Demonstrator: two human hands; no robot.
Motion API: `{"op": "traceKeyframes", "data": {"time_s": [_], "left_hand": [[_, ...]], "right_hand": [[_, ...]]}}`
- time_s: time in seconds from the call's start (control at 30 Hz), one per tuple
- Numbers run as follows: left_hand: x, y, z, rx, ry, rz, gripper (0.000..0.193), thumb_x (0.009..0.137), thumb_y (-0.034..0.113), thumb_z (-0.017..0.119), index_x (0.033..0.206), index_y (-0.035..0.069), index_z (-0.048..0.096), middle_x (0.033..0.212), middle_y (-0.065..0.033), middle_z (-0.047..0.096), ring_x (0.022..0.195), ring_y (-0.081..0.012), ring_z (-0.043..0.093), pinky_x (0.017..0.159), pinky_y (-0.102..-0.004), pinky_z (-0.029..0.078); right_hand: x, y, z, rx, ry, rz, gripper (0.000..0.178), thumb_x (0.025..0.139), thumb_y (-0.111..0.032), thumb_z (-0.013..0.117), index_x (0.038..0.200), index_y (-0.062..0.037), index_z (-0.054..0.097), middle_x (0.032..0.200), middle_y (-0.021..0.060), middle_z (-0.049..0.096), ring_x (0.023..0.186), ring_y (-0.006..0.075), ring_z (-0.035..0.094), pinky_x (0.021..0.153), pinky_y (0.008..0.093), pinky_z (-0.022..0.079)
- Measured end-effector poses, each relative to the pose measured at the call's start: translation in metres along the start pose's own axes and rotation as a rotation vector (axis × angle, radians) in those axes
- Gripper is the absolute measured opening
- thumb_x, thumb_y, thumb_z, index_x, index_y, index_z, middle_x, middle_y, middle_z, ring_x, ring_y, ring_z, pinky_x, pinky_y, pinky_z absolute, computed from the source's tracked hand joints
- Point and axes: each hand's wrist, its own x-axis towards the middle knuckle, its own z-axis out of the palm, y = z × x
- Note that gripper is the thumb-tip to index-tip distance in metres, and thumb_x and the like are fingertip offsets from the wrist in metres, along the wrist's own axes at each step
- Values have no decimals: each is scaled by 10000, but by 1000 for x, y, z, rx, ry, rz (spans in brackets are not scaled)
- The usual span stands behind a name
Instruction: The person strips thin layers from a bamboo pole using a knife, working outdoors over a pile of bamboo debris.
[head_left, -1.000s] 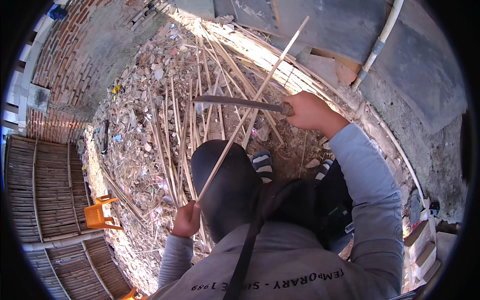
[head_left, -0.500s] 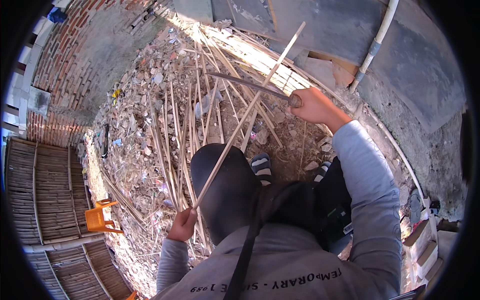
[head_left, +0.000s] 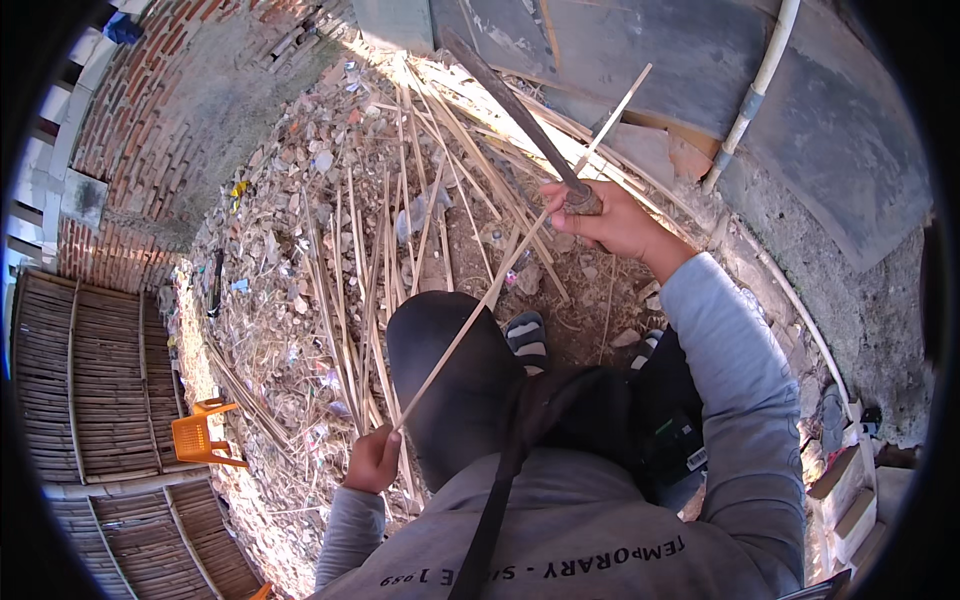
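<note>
A long, thin bamboo strip slants across my lap, from low on the left up to the right. Its lower end sits in my closed left hand. My right hand is wrapped round the handle of a machete, whose dark blade points up and to the left, away from me. The strip passes by the fingers of that hand, and its far end sticks out beyond them. Whether those fingers also grip the strip I cannot tell. My dark-covered knee is beneath the strip.
Many more bamboo strips lie ahead on rubble-strewn ground. An orange plastic chair stands at the left beside a woven bamboo panel. A brick wall rises at the far left. Grey sheets and a pipe stand at the far right.
The machete's blade has swung from lying across the strip to pointing up and away. My right hand has come against the strip, whose far end has tipped to the right.
</note>
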Motion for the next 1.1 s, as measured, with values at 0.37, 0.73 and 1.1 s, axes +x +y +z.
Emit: {"op": "traceKeyframes", "data": {"time_s": [0.37, 0.73, 1.1], "left_hand": [[9, 41, 6, 28, 52, -1, 284, 966, 269, 677, 1013, -4, 613, 762, -148, 660, 702, -282, 677, 633, -380, 503], [12, 28, 17, 139, 53, -37, 387, 1065, 331, 487, 924, -18, 575, 689, -202, 582, 654, -344, 636, 611, -444, 459], [21, 27, 19, 17, 90, 55, 410, 1065, 319, 481, 810, 1, 529, 636, -241, 548, 603, -455, 580, 543, -483, 422]], "right_hand": [[-4, -7, -4, 59, -85, -43, 204, 915, -202, 756, 1051, -60, 701, 1126, 60, 686, 674, 75, 557, 576, 250, 472], [-13, -25, -1, -885, -51, -175, 387, 828, -378, 803, 1065, -86, 713, 877, 151, 712, 857, 334, 694, 765, 449, 538], [-2, 11, -24, -905, 142, -114, 376, 805, -312, 781, 1056, -41, 710, 811, 209, 688, 795, 403, 665, 729, 477, 513]]}}
